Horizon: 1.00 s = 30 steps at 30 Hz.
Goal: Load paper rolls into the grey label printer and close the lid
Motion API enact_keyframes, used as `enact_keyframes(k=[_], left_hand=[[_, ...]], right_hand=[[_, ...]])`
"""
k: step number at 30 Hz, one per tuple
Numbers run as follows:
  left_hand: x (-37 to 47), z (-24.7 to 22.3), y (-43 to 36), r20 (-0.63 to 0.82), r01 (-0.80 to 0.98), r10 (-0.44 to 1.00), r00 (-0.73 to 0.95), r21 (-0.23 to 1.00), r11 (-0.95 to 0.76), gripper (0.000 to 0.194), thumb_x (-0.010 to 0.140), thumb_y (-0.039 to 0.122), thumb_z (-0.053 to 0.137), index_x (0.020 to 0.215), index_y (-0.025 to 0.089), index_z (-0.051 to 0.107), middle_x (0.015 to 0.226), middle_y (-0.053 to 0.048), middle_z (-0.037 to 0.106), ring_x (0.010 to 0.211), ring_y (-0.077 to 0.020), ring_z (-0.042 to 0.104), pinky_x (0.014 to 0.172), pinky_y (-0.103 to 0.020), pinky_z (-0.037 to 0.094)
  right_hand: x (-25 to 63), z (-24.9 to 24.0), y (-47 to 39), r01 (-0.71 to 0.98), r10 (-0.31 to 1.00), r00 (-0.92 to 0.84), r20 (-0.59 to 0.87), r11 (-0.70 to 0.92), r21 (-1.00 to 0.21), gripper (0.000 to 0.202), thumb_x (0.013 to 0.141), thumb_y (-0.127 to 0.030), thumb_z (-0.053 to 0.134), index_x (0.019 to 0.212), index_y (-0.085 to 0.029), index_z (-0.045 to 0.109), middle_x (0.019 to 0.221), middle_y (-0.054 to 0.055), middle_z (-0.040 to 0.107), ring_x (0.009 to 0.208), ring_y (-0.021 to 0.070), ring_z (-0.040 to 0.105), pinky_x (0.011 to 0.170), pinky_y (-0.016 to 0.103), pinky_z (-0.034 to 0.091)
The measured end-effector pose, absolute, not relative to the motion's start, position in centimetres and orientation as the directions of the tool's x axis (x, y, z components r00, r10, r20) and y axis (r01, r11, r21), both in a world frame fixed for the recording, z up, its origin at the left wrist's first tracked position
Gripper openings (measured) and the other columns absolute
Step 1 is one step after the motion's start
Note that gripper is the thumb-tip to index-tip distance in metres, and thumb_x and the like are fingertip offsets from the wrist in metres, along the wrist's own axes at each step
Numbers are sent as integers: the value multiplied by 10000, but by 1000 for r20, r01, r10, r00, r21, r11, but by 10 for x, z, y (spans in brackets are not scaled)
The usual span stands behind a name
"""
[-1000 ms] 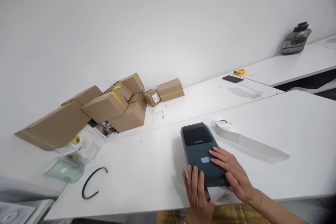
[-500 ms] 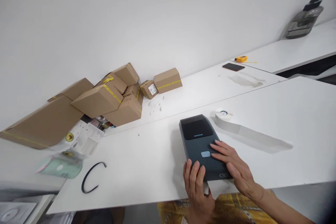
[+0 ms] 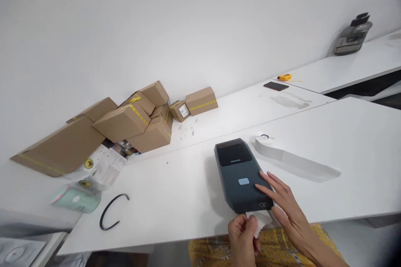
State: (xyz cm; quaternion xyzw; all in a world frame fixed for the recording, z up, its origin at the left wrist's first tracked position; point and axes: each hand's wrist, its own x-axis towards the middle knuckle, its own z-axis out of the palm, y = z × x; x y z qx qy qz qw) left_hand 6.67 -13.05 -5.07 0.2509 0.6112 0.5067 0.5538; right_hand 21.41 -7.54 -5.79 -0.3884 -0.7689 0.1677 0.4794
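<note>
A dark grey-blue label printer (image 3: 238, 194) with a black window and a light blue button lies on the white table. In front of its near end, my left hand (image 3: 244, 233) pinches a white paper label (image 3: 261, 221) between thumb and fingers. My right hand (image 3: 286, 210) rests with spread fingers on the printer's right side, holding nothing. Behind and to the right stands a roll of white labels (image 3: 265, 139), its strip trailing to the right across the table.
Cardboard boxes (image 3: 125, 123) are stacked at the back left, with plastic packages (image 3: 106, 167) before them. A black curved band (image 3: 106, 212) lies at the left. Further back are a phone (image 3: 275, 86), a yellow tape measure (image 3: 285, 77) and a grey bottle (image 3: 352, 35).
My left hand has left the printer's front left edge and moved down onto the paper label. My right hand has slid slightly right, away from the button.
</note>
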Motion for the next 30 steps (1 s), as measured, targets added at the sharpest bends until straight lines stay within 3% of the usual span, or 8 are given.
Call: enact_keyframes(k=[8, 10, 13, 16, 18, 21, 25, 30], left_hand=[[61, -71, -138, -302, -156, 920, -248, 950, 270, 656, 644, 829, 628, 541, 214, 423, 453, 66, 370, 386, -60, 286, 417, -227, 219], [54, -73, -142, -286, -153, 903, -320, 956, 249, 641, 707, 818, 570, 519, 219, 436, 442, 49, 380, 392, -83, 309, 425, -242, 253], [40, -66, -145, -126, -61, 842, -524, 992, 111, 571, 817, 720, 523, 533, 226, 485, 489, 18, 440, 456, -123, 400, 479, -263, 356], [32, -50, -140, 57, 70, 729, -683, 997, -12, 422, 885, 605, 518, 802, 215, 657, 889, -64, 685, 802, -188, 628, 709, -269, 502], [34, -39, -132, 92, 85, 716, -692, 995, -46, 442, 922, 564, 486, 1114, 208, 662, 1292, -100, 635, 1194, -232, 586, 961, -281, 488], [44, -29, -122, 12, 10, 786, -618, 1000, -7, 543, 957, 535, 429, 1385, 214, 527, 1537, -75, 462, 1429, -225, 412, 1123, -272, 394], [54, -28, -119, -65, -91, 821, -567, 996, 17, 561, 971, 485, 416, 1450, 201, 476, 1568, -62, 434, 1462, -199, 372, 1150, -251, 370], [56, -22, -122, -108, -176, 797, -594, 984, 2, 544, 975, 461, 433, 1443, 190, 492, 1562, -58, 447, 1462, -194, 374, 1132, -257, 397]], right_hand=[[205, -25, -59, 538, 658, -258, 708, 706, -460, 318, 990, -304, 415, 1226, -298, 627, 1538, 27, 447, 1468, 322, 272, 1082, 503, 315], [201, -18, -53, 579, 632, -302, 713, 717, -390, 314, 985, -305, 429, 1213, -296, 645, 1557, 25, 427, 1477, 317, 259, 1102, 493, 279], [198, -16, -48, 642, 609, -349, 712, 709, -292, 305, 976, -287, 459, 1206, -300, 658, 1532, 21, 472, 1483, 295, 265, 1153, 491, 193], [196, -20, -47, 676, 591, -357, 723, 698, -237, 295, 970, -284, 487, 1208, -316, 658, 1477, 10, 544, 1487, 269, 265, 1189, 500, 106], [197, -24, -47, 686, 602, -352, 717, 687, -240, 297, 972, -286, 495, 1220, -341, 649, 1457, -9, 567, 1485, 255, 271, 1199, 506, 69], [201, -31, -51, 657, 678, -342, 651, 668, -351, 323, 988, -334, 477, 1278, -382, 611, 1525, -28, 491, 1492, 271, 263, 1189, 529, 140], [210, -49, -62, 498, 829, -247, 501, 552, -668, 433, 1017, -465, 356, 1435, -411, 457, 1648, -20, 270, 1507, 313, 237, 1121, 553, 350], [209, -56, -64, 308, 930, -72, 361, 365, -878, 562, 1017, -535, 266, 1562, -407, 217, 1671, -16, 195, 1523, 293, 215, 1201, 549, 286]])
